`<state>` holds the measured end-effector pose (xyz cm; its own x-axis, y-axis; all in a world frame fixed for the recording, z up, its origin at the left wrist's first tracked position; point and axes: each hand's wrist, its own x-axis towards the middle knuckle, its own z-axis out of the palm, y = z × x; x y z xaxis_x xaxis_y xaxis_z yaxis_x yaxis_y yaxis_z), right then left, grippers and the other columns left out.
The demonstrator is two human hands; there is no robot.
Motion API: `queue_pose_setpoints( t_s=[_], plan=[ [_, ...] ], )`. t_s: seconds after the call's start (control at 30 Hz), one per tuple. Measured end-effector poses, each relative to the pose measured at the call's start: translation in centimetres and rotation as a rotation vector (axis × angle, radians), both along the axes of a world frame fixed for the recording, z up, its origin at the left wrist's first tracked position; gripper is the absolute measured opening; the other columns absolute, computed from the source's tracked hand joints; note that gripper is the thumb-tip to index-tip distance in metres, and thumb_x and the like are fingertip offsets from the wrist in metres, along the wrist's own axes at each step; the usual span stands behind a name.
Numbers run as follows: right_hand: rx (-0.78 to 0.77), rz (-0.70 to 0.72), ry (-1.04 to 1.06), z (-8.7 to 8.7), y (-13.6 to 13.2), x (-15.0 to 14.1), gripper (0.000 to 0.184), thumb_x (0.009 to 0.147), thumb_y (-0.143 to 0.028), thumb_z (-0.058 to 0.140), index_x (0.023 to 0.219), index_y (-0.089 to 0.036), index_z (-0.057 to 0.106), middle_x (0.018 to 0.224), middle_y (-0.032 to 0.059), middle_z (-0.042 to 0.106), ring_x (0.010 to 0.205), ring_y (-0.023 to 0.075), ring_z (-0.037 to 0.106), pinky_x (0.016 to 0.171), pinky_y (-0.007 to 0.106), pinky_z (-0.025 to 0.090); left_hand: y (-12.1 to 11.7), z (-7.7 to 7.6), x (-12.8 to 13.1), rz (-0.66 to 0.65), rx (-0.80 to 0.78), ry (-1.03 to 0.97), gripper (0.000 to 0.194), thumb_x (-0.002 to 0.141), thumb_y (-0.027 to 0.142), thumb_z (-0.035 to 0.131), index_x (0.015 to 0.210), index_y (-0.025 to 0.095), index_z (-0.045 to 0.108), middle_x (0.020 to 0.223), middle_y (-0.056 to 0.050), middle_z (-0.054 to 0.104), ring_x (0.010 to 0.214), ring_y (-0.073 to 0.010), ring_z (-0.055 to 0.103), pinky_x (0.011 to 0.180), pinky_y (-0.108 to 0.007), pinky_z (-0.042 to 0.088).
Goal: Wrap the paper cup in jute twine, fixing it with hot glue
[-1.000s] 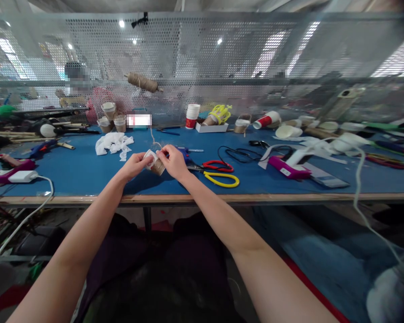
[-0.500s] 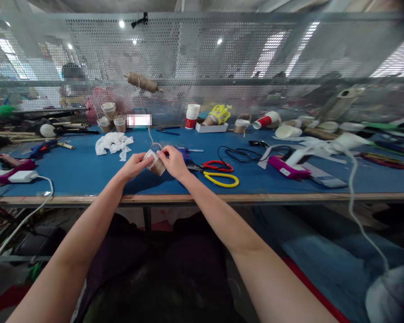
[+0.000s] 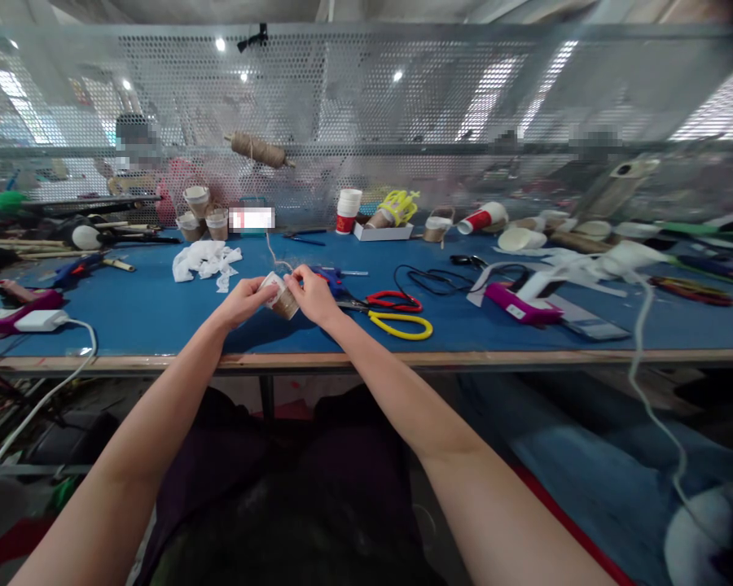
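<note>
Twine [image 3: 270, 248] had shifted slightly left; tilted cup [image 3: 286, 303] (part white, part twine-wrapped) was held over the blue table [image 3: 140, 309], left hand [image 3: 244, 301] and right hand [image 3: 318, 293] both pinching it, fingers nearly closed. Scissors [image 3: 375, 318] lay just right.

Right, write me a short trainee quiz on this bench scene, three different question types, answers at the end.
1. True or false: the left hand and the right hand are both at the small cup.
2. Which handle of the scissors lies nearer the front edge of the table? A) red B) yellow
3. How many cups are clustered just behind the crumpled white material?

Key: 1. True. 2. B. 3. Three.
</note>
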<state>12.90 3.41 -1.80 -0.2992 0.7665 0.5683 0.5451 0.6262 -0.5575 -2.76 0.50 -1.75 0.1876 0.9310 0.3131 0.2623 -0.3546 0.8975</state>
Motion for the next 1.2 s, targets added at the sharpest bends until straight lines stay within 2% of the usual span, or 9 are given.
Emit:
queue_pose_setpoints(
  t_s=[0.23, 0.57, 0.87, 0.97, 1.03, 1.13, 1.2],
  plan=[
    [0.01, -0.006, -0.035, 0.2, -0.4, -0.2, 0.017, 0.083, -0.033, 0.039, 0.074, -0.02, 0.043, 0.071, 0.0008, 0.053, 0.066, 0.014, 0.049, 0.062, 0.024, 0.035, -0.2, 0.1, 0.0, -0.023, -0.04, -0.028, 0.035, 0.063, 0.045, 0.061, 0.073, 0.011, 0.06, 0.061, 0.002, 0.058, 0.056, -0.0097, 0.048, 0.059, -0.021, 0.038],
    [0.01, -0.038, -0.04, 0.3, -0.8, -0.3, 0.017, 0.083, -0.033, 0.042, 0.075, -0.019, 0.047, 0.075, 0.0016, 0.056, 0.068, 0.0138, 0.05, 0.065, 0.025, 0.035, -0.2, 0.2, 0.0, 0.004, -0.035, -0.035, 0.031, 0.059, 0.041, 0.063, 0.067, 0.012, 0.056, 0.054, 0.004, 0.052, 0.05, -0.0072, 0.043, 0.051, -0.019, 0.035],
    [-0.094, -0.121, 0.032, 0.1, 0.8, 0.5, 0.012, 0.08, -0.024, 0.053, 0.073, -0.015, 0.053, 0.074, 0.0016, 0.058, 0.072, 0.013, 0.054, 0.07, 0.029, 0.042, -0.2, 0.1, -0.1, 0.033, 0.007, 0.045, 0.03, 0.063, 0.042, 0.059, 0.068, 0.012, 0.056, 0.056, 0.003, 0.054, 0.051, -0.0084, 0.045, 0.053, -0.02, 0.036],
    [-0.161, -0.095, 0.057, -0.2, 0.9, 0.7, 0.017, 0.083, -0.029, 0.052, 0.082, -0.013, 0.056, 0.078, 0.0003, 0.059, 0.068, 0.0106, 0.056, 0.064, 0.029, 0.046, 0.0, -0.1, -0.1, 0.054, 0.019, 0.087, 0.03, 0.064, 0.042, 0.056, 0.068, 0.013, 0.055, 0.057, 0.003, 0.053, 0.052, -0.0086, 0.044, 0.054, -0.02, 0.036],
    [-0.202, -0.068, 0.075, -0.1, 0.7, 0.9, 0.019, 0.084, -0.03, 0.051, 0.083, -0.013, 0.057, 0.071, -0.0012, 0.059, 0.06, 0.0091, 0.055, 0.057, 0.025, 0.046, 0.2, -0.1, 0.0, 0.078, 0.026, 0.124, 0.028, 0.064, 0.041, 0.056, 0.067, 0.013, 0.055, 0.056, 0.003, 0.052, 0.05, -0.0085, 0.043, 0.051, -0.021, 0.034],
    [-0.238, -0.041, 0.106, 0.7, 0.4, 1.3, 0.024, 0.084, -0.032, 0.046, 0.072, -0.014, 0.057, 0.056, -0.0031, 0.054, 0.05, 0.0083, 0.05, 0.05, 0.021, 0.04, 0.5, 0.7, 0.2, 0.115, 0.039, 0.181, 0.025, 0.061, 0.038, 0.058, 0.063, 0.014, 0.053, 0.053, 0.004, 0.048, 0.048, -0.0082, 0.039, 0.048, -0.02, 0.029],
    [-0.255, -0.025, 0.117, 1.5, 0.4, 1.7, 0.031, 0.084, -0.036, 0.045, 0.064, -0.015, 0.055, 0.052, -0.0023, 0.052, 0.05, 0.0086, 0.049, 0.049, 0.02, 0.038, 0.7, 1.6, 0.4, 0.117, 0.042, 0.211, 0.023, 0.06, 0.036, 0.058, 0.06, 0.014, 0.051, 0.053, 0.004, 0.046, 0.049, -0.008, 0.037, 0.047, -0.02, 0.027]
  ],
)
